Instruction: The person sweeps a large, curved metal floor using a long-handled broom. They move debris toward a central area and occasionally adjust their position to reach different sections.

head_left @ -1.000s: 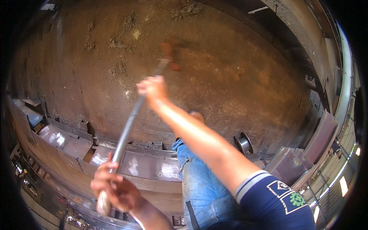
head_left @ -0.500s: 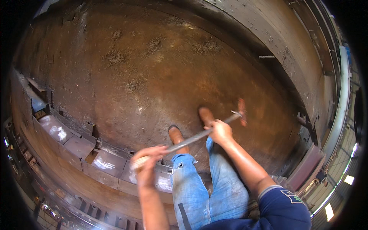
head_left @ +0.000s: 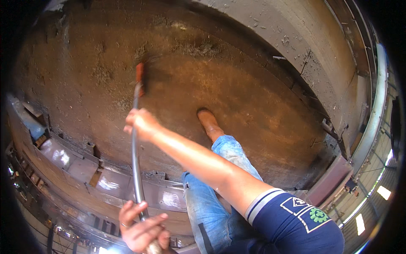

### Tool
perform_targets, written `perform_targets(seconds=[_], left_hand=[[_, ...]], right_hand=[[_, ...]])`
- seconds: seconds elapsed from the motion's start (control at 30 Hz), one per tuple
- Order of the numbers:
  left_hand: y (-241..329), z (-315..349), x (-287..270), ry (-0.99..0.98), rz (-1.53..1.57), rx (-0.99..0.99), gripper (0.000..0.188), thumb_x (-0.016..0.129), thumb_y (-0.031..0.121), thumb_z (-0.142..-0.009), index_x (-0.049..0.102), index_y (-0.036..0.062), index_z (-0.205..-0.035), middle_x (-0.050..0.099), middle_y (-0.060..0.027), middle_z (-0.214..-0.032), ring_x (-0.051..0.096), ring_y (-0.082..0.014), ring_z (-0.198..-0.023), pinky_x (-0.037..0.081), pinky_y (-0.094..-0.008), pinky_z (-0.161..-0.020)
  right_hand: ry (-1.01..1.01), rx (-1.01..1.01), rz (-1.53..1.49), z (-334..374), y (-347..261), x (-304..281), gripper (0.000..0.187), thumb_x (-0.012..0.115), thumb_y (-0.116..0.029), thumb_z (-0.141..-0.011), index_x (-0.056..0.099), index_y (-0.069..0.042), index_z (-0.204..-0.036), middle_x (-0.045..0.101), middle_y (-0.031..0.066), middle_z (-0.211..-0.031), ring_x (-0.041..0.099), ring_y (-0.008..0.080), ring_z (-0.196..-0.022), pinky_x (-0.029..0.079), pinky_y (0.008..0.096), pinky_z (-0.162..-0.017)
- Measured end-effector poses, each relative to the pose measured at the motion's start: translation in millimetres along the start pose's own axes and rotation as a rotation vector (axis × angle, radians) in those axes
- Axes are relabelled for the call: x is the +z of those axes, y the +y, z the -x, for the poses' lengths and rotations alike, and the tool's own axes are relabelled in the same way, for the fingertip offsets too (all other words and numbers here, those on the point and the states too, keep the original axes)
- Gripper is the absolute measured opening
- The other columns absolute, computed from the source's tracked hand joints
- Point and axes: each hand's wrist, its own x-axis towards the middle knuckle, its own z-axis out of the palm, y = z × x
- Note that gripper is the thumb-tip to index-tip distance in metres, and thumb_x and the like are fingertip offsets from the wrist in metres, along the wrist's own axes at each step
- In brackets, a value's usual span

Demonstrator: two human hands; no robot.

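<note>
A push broom (head_left: 135, 165) with a long metal handle and an orange-red head slants across the left-middle of the view. The broom head (head_left: 140, 74) is smeared by motion and reaches down to the rusty brown floor. Stretched far forward, my right hand (head_left: 143, 124) is closed around the handle a little below the head. Close to me, my left hand (head_left: 144, 228) holds the handle near its rear end in a loose grip, some fingers partly extended. Clumps of metal shavings (head_left: 101, 74) lie on the floor left of the head, with more shavings (head_left: 203, 50) to its right.
A low ledge of metal plates (head_left: 112, 182) curves along my left and near side. On the far right rises a large curved metal wall (head_left: 292, 38) dusted with debris. My brown boot (head_left: 207, 120) stands on the floor. A reddish-brown steel beam (head_left: 330, 180) sits at right.
The broom has swung from pointing right to pointing forward-left, its head now among the shavings. My right hand went forward and left; my left hand came lower and nearer.
</note>
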Motion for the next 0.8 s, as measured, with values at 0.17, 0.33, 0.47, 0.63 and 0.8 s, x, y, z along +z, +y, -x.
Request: perform_targets(seconds=[0.17, 0.33, 0.47, 0.63, 0.8], left_hand=[[3, -57, -73, 0.299, 0.102, 0.065, 0.022, 0.062, 0.028, -0.1, 0.065, 0.0106, -0.087, 0.061, -0.0047, -0.077, 0.062, -0.0237, -0.079, 0.056, -0.0372, -0.077], [-43, -53, 66, 0.459, 0.768, -0.546, 0.028, 0.074, 0.034, -0.089, 0.07, 0.0068, -0.083, 0.072, -0.0084, -0.092, 0.066, -0.029, -0.099, 0.051, -0.0441, -0.093], [-32, -87, 276, 0.184, 1.252, -0.744, 0.017, 0.078, 0.02, -0.089, 0.074, 0.0036, -0.089, 0.076, -0.0126, -0.097, 0.068, -0.03, -0.107, 0.05, -0.0446, -0.098], [1, -136, 311, 0.52, 1.132, -0.648, 0.011, 0.07, 0.01, -0.094, 0.071, 0.0019, -0.087, 0.076, -0.0144, -0.098, 0.072, -0.0293, -0.099, 0.056, -0.0416, -0.09], [-8, -101, 126, 0.886, 0.6, -0.388, 0.021, 0.056, 0.008, -0.093, 0.062, 0.0017, -0.074, 0.071, -0.0156, -0.081, 0.071, -0.0312, -0.088, 0.06, -0.0462, -0.081]], right_hand=[[-0.513, 0.04, 0.686, 34, -152, -45, 0.04, 0.068, -0.047, -0.093, 0.073, -0.01, -0.078, 0.067, 0.0128, -0.085, 0.07, 0.0332, -0.085, 0.059, 0.0488, -0.074], [-0.326, 0.478, 1.04, 135, -84, -243, 0.025, 0.073, -0.04, -0.089, 0.079, -0.016, -0.085, 0.071, 0.0107, -0.087, 0.072, 0.029, -0.092, 0.059, 0.0442, -0.078], [-0.051, 0.807, 1.274, 202, 26, -412, 0.026, 0.078, -0.036, -0.085, 0.079, -0.012, -0.095, 0.07, 0.0174, -0.104, 0.07, 0.0371, -0.097, 0.057, 0.0478, -0.086], [-0.063, 0.44, 1.311, 137, 84, -464, 0.028, 0.069, -0.032, -0.092, 0.074, -0.009, -0.107, 0.07, 0.0185, -0.106, 0.064, 0.0388, -0.111, 0.052, 0.0489, -0.097], [0.539, 0.703, -0.736, -46, 20, -222, 0.007, 0.064, -0.006, -0.092, 0.067, 0.0, -0.095, 0.067, 0.0152, -0.089, 0.068, 0.0237, -0.08, 0.057, 0.0394, -0.071]])
